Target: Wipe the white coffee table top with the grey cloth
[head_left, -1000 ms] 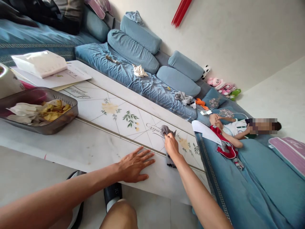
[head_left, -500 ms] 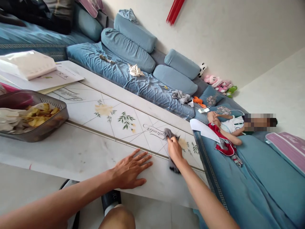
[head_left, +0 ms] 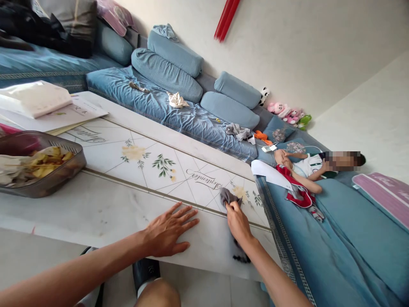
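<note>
My right hand (head_left: 238, 224) is shut on a grey cloth (head_left: 228, 197), pressing it onto the white marble-look table top (head_left: 105, 204). One end of the cloth sticks out above my fingers and a dark end hangs out below my hand. The table's printed panel (head_left: 159, 164) has flowers, leaves and cursive lettering, and the cloth lies on its near corner. My left hand (head_left: 168, 230) rests flat on the bare table with spread fingers, holding nothing.
A clear grey tray (head_left: 57, 187) of yellow scraps and crumpled plastic sits at the table's left, near papers (head_left: 76, 113) and a white pad (head_left: 35, 98). Beyond the table edge is a blue sofa (head_left: 179, 119), where a person (head_left: 303, 170) lies among cushions and plush toys.
My right hand has slid the grey cloth along the table toward me. My left hand stays in place on the table. The whole view has drifted slightly left.
</note>
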Demonstrator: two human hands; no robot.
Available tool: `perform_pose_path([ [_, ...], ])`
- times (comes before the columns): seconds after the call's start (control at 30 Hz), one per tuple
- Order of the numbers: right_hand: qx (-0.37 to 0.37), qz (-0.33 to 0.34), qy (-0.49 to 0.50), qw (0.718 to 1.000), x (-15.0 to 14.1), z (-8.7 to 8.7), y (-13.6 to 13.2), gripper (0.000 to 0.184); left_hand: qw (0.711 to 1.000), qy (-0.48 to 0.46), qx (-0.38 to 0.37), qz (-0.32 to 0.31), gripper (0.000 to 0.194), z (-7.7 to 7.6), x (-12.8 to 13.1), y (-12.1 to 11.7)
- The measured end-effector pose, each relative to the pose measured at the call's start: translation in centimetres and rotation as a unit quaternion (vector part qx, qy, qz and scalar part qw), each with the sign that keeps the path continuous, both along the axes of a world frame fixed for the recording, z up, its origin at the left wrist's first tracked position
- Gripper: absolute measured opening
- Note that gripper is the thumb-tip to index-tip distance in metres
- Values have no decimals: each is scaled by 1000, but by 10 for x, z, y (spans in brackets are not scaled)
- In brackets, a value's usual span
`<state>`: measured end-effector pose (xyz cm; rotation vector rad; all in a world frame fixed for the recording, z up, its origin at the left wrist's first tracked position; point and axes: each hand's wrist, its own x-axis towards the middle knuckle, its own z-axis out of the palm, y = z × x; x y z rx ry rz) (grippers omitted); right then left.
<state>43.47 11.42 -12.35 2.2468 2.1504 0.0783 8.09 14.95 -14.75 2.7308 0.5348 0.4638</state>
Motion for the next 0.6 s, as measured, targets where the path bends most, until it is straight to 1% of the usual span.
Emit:
perform_pose_path([
  [0.03,1,-23,-12,1000,3,2,20,52,1000,2,0,0,81,0,0,0],
  [0.07,2,-46,-22,999,6,6,45,50,1000,7,-1,0,82,0,0,0],
  [0.17,7,-86,-24,996,14,20,127,42,999,37,-5,0,83,2,0,2],
  [0.2,9,-91,-20,996,15,24,148,41,999,44,-5,-2,83,2,0,2],
  [0.23,9,-95,-17,995,14,27,161,40,999,48,-4,-3,83,3,0,2],
  [0.27,10,-95,-13,995,12,29,166,40,999,50,-2,-4,83,4,0,2],
  [0.3,12,-91,-10,996,9,29,162,40,999,51,1,-5,83,5,0,2],
  [0.33,13,-83,-6,996,6,27,150,41,999,52,3,-5,82,5,0,2],
  [0.37,12,-72,-3,997,2,23,131,41,999,54,4,-5,82,6,0,1],
  [0.47,13,-23,12,1000,-5,4,52,45,998,56,2,-8,79,10,0,2],
  [0.5,19,-5,18,1000,-4,-3,28,48,999,53,-1,-11,78,11,-1,3],
  [0.53,25,11,23,999,-1,-8,10,52,999,48,-3,-15,76,12,-2,5],
  [0.57,30,20,24,999,3,-10,-1,55,999,42,-6,-20,73,14,-3,9],
  [0.6,30,15,20,999,7,-10,-2,56,999,38,-7,-27,68,15,-5,12],
])
